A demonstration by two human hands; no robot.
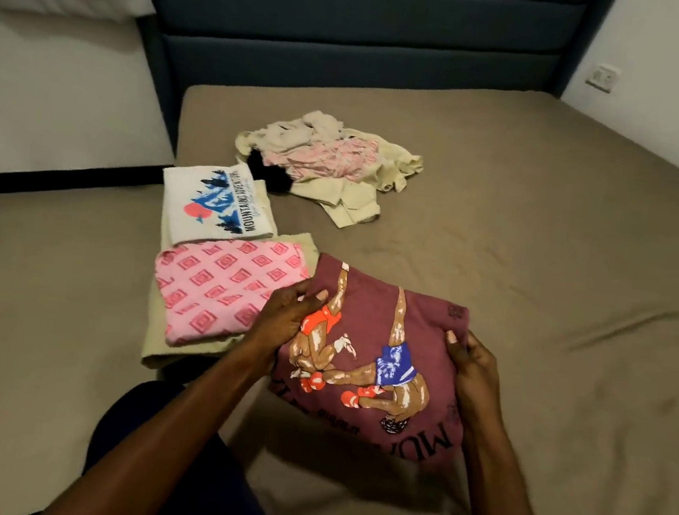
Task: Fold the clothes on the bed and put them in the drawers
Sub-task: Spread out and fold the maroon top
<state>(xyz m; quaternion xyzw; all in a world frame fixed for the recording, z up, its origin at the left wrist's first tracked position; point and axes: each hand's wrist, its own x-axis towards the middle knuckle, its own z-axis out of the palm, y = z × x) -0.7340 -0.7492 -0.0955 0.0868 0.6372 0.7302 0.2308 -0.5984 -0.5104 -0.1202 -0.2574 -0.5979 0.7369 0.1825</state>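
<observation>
Both hands, left hand (288, 315) and right hand (471, 367), each have a grip on opposite edges of the folded maroon shirt (378, 347), lifted slightly off the bed (545, 239), likely to stack it beside the pink folded garment (227, 290), the unfolded pile (324, 161) waiting beyond.

Bed (502, 243) w/ tan sheet, dark blue padded headboard (356, 37) at far end. Lying on it: cream folded garment (189, 350) just left of the left fingers (315, 297), w/ pink patterned folded top (222, 290) stacked on it; white mountain-print tee (211, 207), folded, just beyond that; unfolded pile (328, 161) of cream, pink & black clothes well beyond the fingers. Maroon boxer-print shirt (376, 360) sits btw both hands' fingers, folded; can't tell if it touches the sheet.
</observation>
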